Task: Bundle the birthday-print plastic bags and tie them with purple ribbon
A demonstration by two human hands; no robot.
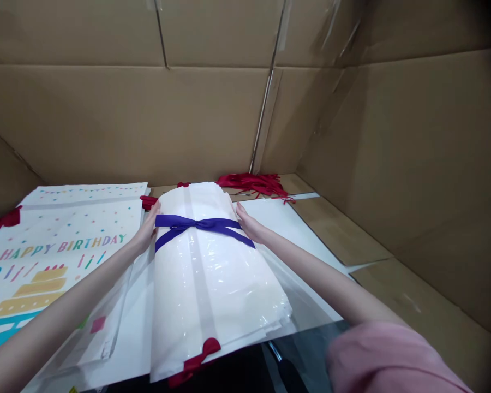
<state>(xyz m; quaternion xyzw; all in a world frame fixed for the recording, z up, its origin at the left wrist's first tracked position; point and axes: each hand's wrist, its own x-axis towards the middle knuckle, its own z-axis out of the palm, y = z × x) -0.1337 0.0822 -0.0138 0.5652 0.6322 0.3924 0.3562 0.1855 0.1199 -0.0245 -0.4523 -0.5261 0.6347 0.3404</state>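
Observation:
A thick, curved bundle of white plastic-covered bags (229, 284) lies before me, with a purple ribbon (216, 222) tied across it in a knot. My left hand (148, 232) grips its left side near the ribbon, fingers partly hidden behind the edge. On the opposite side my right hand (249, 225) presses against the bundle, thumb up and the other fingers mostly out of sight. A red ribbon piece (196, 363) sticks out from the bundle's near end.
At the left lies a stack of "Happy Birthday" bags (82, 218) with a cake print. A pile of red ribbons (253, 184) sits at the back. Cardboard walls (118, 120) enclose the white work surface (286, 218). A dark-handled tool (288, 371) shows below the front edge.

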